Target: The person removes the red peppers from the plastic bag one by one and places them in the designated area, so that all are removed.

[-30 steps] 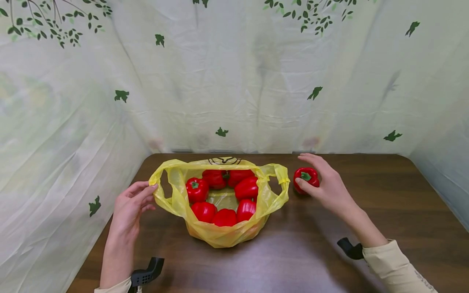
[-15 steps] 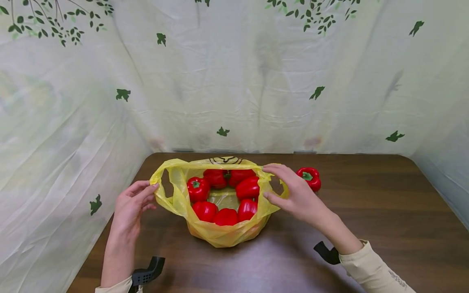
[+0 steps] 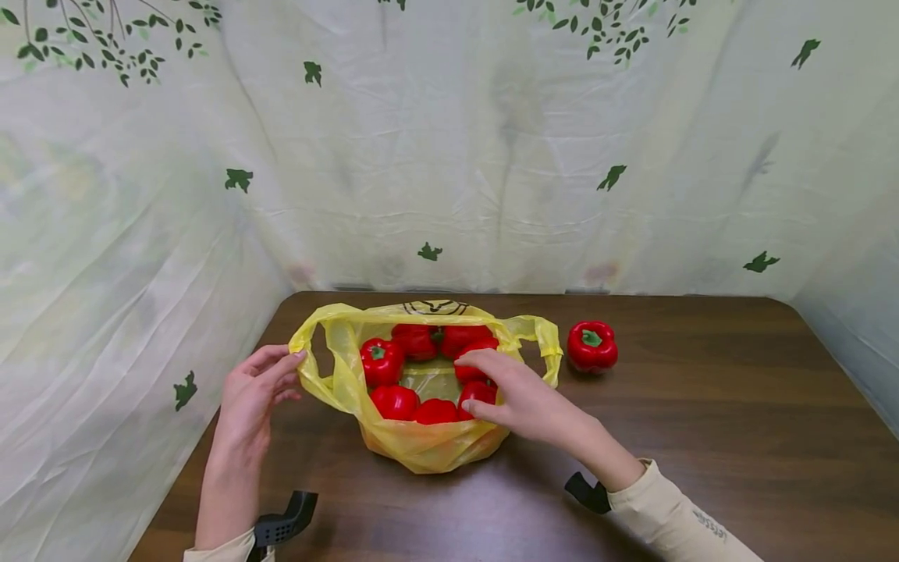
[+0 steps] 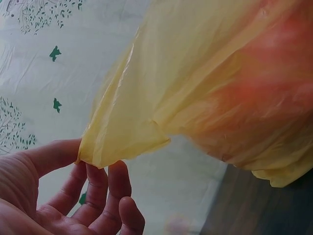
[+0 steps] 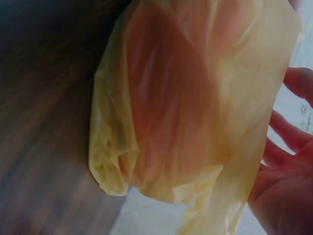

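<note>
A yellow plastic bag (image 3: pixel 430 449) stands on the table with its mouth spread, and several red bell peppers (image 3: pixel 382 361) show inside. My left hand (image 3: pixel 251 394) pinches the bag's left handle between thumb and fingers; in the left wrist view the thin plastic (image 4: pixel 112 142) is stretched from the fingertips. Over the right side of the bag's mouth is my right hand (image 3: pixel 523 398), thumb and fingers spread, above peppers that it partly hides. Whether its fingertips touch one cannot be told. In the right wrist view the bag's side (image 5: pixel 166 107) covers part of that hand.
One more red bell pepper (image 3: pixel 592 346) sits upright on the dark wooden table (image 3: pixel 716 406), just right of the bag's right handle (image 3: pixel 549 343). Pale curtains (image 3: pixel 449 156) with printed leaves and birds hang behind the table and at both sides.
My right hand has moved left, from beside the lone pepper, across the right handle, to over the bag's mouth. That pepper stays on the table. My left hand keeps its hold.
</note>
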Available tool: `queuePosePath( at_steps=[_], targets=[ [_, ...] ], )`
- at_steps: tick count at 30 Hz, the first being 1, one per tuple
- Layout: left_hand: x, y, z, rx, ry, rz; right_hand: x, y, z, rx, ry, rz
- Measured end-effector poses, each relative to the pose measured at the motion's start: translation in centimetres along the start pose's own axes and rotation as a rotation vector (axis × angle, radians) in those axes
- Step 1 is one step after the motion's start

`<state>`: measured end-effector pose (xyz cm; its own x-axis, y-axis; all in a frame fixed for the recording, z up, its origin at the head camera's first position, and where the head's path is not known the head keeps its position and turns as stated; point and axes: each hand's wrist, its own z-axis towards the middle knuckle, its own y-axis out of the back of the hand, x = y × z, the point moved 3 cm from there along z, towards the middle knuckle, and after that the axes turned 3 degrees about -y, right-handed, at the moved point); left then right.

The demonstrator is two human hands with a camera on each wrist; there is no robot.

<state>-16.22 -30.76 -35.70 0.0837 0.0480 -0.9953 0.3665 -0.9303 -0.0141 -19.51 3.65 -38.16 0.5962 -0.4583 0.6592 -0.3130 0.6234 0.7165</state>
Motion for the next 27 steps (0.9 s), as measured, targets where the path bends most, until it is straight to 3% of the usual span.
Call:
queuePosePath(
  at_steps=[16,27],
  targets=[
    [0.1,0.0,0.0,0.01,-0.015,-0.011,-1.6,-1.1,-0.4,0.105,-0.23,-0.152],
    [0.2,0.1,0.1,0.028,-0.013,-0.01,-2.4,-1.4,-0.2,0.092,-0.192,-0.118]
  ],
)
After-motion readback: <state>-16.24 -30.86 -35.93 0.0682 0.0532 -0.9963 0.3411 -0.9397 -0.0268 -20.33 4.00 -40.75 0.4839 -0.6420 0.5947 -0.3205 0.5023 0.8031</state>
